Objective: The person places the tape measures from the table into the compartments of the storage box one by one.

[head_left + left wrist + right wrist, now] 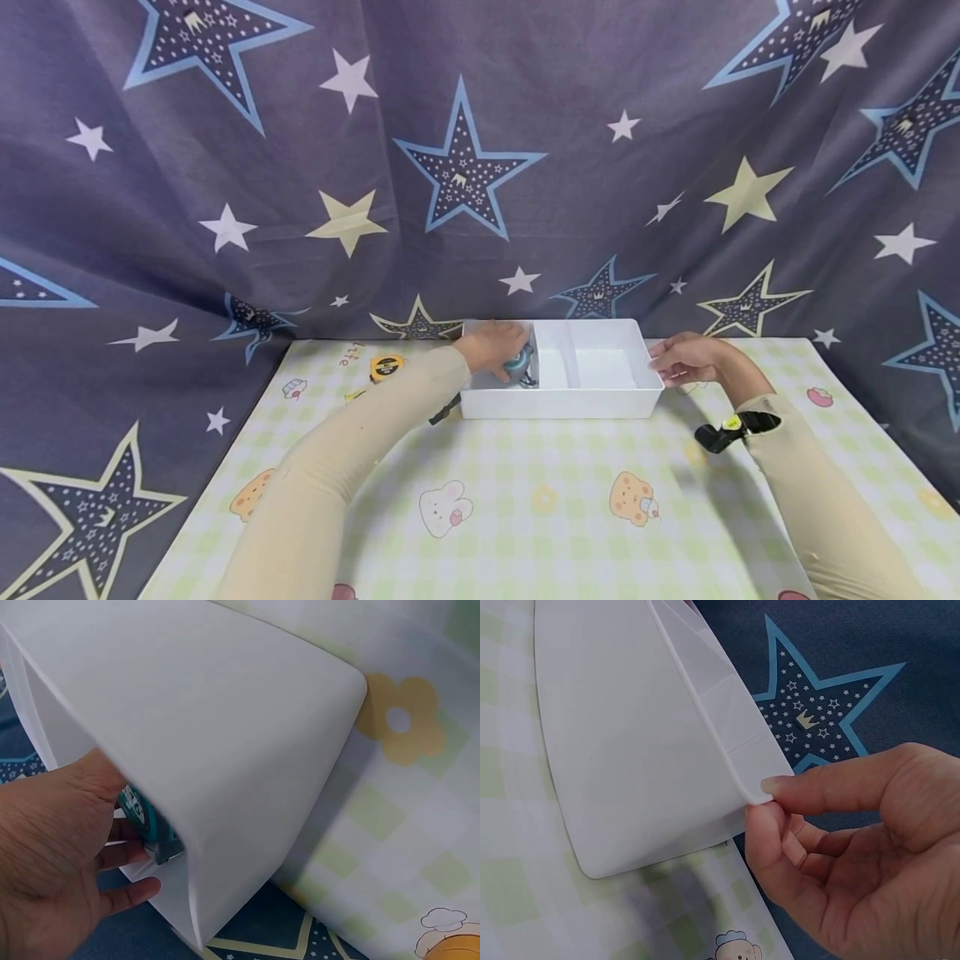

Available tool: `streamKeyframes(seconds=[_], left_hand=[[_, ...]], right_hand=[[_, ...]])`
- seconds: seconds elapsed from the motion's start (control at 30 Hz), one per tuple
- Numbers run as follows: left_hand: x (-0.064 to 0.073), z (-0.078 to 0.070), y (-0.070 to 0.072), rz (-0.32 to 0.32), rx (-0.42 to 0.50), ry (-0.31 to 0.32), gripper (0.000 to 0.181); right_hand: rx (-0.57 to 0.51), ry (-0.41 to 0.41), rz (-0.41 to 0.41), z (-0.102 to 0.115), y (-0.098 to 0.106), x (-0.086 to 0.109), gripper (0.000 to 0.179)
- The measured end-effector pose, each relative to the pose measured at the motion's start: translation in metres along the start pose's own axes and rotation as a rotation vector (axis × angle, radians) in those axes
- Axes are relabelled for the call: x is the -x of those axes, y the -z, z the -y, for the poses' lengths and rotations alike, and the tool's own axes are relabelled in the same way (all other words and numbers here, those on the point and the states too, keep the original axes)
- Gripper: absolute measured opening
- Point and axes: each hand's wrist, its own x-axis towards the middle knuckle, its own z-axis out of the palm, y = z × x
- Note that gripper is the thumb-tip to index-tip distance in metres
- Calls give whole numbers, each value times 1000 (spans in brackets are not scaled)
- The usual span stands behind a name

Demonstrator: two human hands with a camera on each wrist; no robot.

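A white divided box (558,405) stands at the back of the table. My left hand (492,346) reaches into its left compartment and holds a teal tape measure (519,360) with white lettering. In the left wrist view, the box's wall hides part of that hand, and the tape measure (142,817) shows between fingers and rim. Dark metallic pieces (529,380) lie close under the tape measure. At the box's right end, my right hand (686,360) pinches the rim corner between thumb and forefinger, seen closely in the right wrist view.
A yellow and black tape measure (386,367) lies on the table left of the box, partly behind my left sleeve. The checked cloth (540,533) covers the table. A dark star-patterned curtain (480,167) hangs right behind the box.
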Motion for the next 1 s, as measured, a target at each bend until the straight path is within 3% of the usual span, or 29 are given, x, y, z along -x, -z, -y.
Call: streamKeyframes(seconds=[0.23, 0.8, 1.0], left_hand=[[0, -3, -4, -6, -11, -9, 90], [2, -2, 1, 20, 6, -3, 82], [5, 0, 3, -24, 23, 15, 74]], right_hand=[[2, -3, -6, 0, -2, 0, 42], [12, -7, 3, 1, -3, 0, 43], [18, -7, -4, 0, -3, 0, 45]])
